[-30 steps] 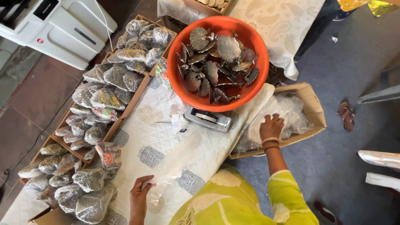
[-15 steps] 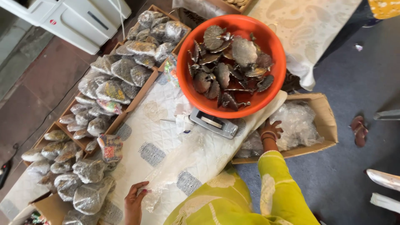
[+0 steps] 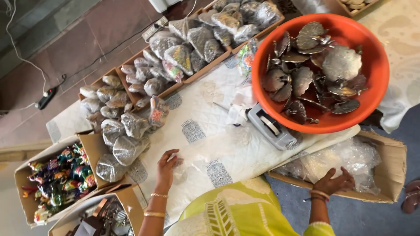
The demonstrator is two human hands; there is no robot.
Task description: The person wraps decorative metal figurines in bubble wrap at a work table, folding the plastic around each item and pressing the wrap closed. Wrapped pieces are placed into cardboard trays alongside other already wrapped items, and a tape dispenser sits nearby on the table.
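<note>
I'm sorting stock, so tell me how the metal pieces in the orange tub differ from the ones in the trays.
The tub pieces lie bare and loose, heaped in the orange tub; the tray pieces are each wrapped in clear plastic. Tub pieces overlap at all angles; tray pieces sit packed in rows inside wooden trays. Both look silvery-grey and leaf-like.

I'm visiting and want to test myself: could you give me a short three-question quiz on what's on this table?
1. True or false: the orange basin holds metal leaf-shaped pieces.
2. Which hand reaches into the cardboard box of clear bags: A left, B right?
3. Fill in: the left hand rests on a small clear ____.

Key
1. True.
2. B, the right hand.
3. Bag, lying on the white cloth.
</note>
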